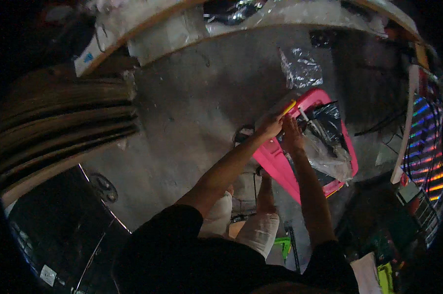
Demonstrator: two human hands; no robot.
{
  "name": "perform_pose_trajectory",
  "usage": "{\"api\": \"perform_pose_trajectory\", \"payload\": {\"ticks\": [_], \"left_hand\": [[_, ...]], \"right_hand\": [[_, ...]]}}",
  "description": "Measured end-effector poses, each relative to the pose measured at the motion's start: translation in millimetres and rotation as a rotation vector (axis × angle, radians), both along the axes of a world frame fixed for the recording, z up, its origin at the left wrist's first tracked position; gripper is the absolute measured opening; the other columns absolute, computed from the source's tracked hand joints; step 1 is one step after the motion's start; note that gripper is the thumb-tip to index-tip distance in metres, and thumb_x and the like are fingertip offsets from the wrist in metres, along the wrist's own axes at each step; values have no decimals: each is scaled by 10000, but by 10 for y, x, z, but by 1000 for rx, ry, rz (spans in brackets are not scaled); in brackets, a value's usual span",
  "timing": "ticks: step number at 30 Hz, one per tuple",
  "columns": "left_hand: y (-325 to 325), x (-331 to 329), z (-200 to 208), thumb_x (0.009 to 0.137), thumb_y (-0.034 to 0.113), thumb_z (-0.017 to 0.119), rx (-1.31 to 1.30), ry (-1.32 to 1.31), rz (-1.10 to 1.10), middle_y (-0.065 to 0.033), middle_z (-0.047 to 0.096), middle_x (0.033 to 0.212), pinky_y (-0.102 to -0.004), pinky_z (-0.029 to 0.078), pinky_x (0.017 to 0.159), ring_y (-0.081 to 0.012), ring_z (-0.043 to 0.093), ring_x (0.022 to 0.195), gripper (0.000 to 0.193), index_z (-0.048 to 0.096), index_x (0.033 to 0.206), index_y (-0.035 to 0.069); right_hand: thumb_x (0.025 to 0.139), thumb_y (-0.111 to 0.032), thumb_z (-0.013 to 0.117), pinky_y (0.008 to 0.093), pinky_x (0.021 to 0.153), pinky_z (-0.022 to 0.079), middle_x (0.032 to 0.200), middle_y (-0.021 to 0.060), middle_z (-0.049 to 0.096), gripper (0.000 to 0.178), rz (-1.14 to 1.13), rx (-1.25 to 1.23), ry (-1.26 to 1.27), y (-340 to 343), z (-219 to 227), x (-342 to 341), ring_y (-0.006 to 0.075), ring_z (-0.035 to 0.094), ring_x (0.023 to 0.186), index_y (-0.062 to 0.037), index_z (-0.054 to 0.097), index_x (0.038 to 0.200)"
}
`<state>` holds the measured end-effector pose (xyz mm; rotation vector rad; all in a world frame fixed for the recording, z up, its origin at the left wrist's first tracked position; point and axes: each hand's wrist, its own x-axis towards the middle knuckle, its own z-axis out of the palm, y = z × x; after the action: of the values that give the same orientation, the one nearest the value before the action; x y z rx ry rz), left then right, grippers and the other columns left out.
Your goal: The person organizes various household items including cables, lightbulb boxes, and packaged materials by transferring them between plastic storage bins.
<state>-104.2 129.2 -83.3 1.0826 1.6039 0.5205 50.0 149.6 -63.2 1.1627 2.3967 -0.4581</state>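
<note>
A pink plastic tub (275, 164) with a raised rim lies at a slant in front of me, right of the middle. My left hand (270, 127) is closed at its far left edge, around the base of a yellow handle piece (289, 107). Beside it, my right hand (293, 136) reaches over the rim with its fingers stretched out, close to the left fingers. Inside the tub are a black plastic bag (329, 117), crumpled clear plastic (331, 159) and a thin pale stick (303, 114).
Clear plastic film (302, 68) lies on the grey floor (182, 98) beyond the tub. Stacked flat brown sheets (64, 122) stand at left. A curved, wood-edged table (167, 34) spans the far side. Shiny striped material (424, 147) is at right, and a green stool (282, 245) below.
</note>
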Motion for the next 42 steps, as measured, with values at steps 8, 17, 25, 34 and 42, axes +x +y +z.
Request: {"api": "perform_pose_trajectory", "payload": {"ticks": [8, 17, 25, 34, 42], "left_hand": [[-787, -976, 44, 1032, 155, 482, -227, -602, 180, -102, 579, 1372, -316, 420, 1053, -146, 483, 1296, 439, 459, 1448, 15], [-365, -1146, 857, 1010, 198, 537, -358, -81, -284, -72, 590, 1166, -330, 438, 864, -150, 522, 1072, 374, 512, 1343, 31], [-361, -265, 1431, 990, 236, 587, -249, -41, -730, -46, 600, 984, -342, 454, 696, -154, 556, 873, 325, 560, 1250, 44], [-802, 1440, 1918, 991, 281, 584, -27, -135, -1165, -47, 616, 811, -279, 429, 527, -153, 583, 670, 330, 604, 1245, 71], [-1614, 3039, 2641, 983, 288, 609, 11, -177, -1444, -46, 620, 903, -295, 452, 654, -122, 554, 774, 402, 604, 1275, 11]], "right_hand": [[862, -289, 664, 414, 916, 492, 1303, 145, 607, 561, -575, -669, 652, -1263, 739, 598, 266, 619, 1107, -57, 544, 1358], [949, -177, 502, 477, 892, 507, 1203, 196, 668, 401, -1676, 22, 384, -3814, 2109, 1593, 378, 643, 1070, -102, 576, 1336], [973, -215, 551, 428, 912, 513, 1154, 150, 695, 299, -2064, 1016, 471, -5939, 4183, 1244, 340, 660, 1055, -68, 658, 1210], [972, -169, 580, 313, 764, 535, 942, 115, 722, 264, -2432, 1938, 236, -7801, 5753, 866, 169, 668, 819, 3, 669, 1151], [970, -187, 599, 303, 771, 523, 963, 89, 725, 285, -2512, 1935, -112, -8831, 6100, 636, 149, 665, 830, 15, 672, 1156]]}}
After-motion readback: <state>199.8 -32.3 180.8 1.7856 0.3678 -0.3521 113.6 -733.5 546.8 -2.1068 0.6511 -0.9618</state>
